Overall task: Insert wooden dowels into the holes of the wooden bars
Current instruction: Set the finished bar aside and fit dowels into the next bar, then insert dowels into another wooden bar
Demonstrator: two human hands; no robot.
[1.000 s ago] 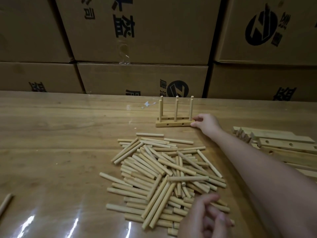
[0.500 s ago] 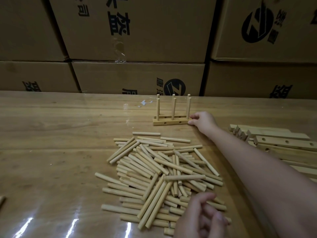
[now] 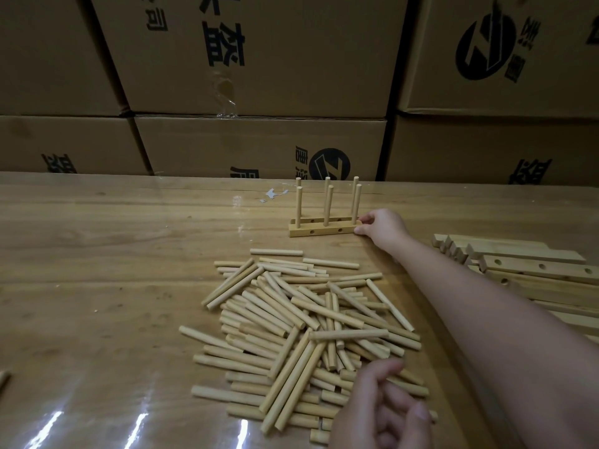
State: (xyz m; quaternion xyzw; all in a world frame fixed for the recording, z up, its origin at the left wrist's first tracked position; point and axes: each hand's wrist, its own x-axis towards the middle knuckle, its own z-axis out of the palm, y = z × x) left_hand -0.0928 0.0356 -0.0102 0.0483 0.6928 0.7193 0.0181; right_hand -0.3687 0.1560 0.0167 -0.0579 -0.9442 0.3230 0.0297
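Two short wooden bars stand side by side at the far middle of the table, the front bar (image 3: pixel 324 229) and the back bar (image 3: pixel 311 219). Each carries three upright dowels (image 3: pixel 329 205). My right hand (image 3: pixel 384 226) reaches out to their right end, with thumb and fingertips pinched on the front bar's end. A big loose pile of dowels (image 3: pixel 301 319) lies in front of me. My left hand (image 3: pixel 379 413) hovers over the pile's near right edge with curled fingers and nothing visible in them.
Several bare bars with holes (image 3: pixel 534 268) are stacked at the right edge of the glossy wooden table (image 3: pixel 113 270). Cardboard boxes (image 3: pixel 259 144) form a wall along the far edge. A paper scrap (image 3: pixel 274 193) lies near the bars, and a lone dowel (image 3: pixel 3 382) lies at the left edge.
Both hands and the bars keep their places; only the view has drifted slightly.
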